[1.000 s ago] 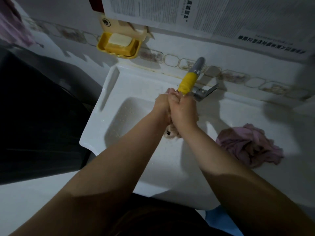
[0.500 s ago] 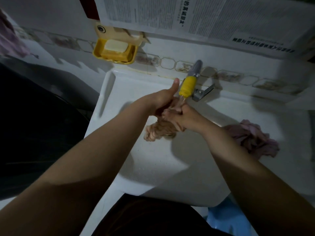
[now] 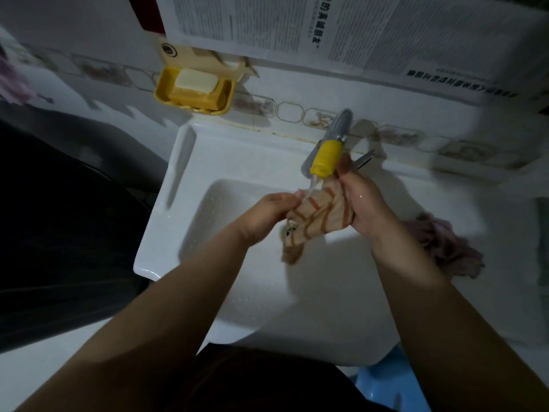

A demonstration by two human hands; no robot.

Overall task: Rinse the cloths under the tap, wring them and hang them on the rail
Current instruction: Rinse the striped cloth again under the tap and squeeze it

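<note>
A beige cloth with brown stripes is stretched out under the tap, whose spout has a yellow sleeve. Water runs from the spout onto the cloth. My left hand grips the cloth's left edge. My right hand grips its right edge, just below the tap. One corner of the cloth hangs down over the white sink. A crumpled pink cloth lies on the sink's right ledge.
A yellow soap dish with a pale bar of soap is fixed to the tiled wall at the upper left. Newspaper sheets cover the wall above. A blue stool stands below the sink. Another pink cloth shows at the far left edge.
My hands were pressed together round the bunched cloth under the tap. They have moved apart and the cloth is now spread open between them.
</note>
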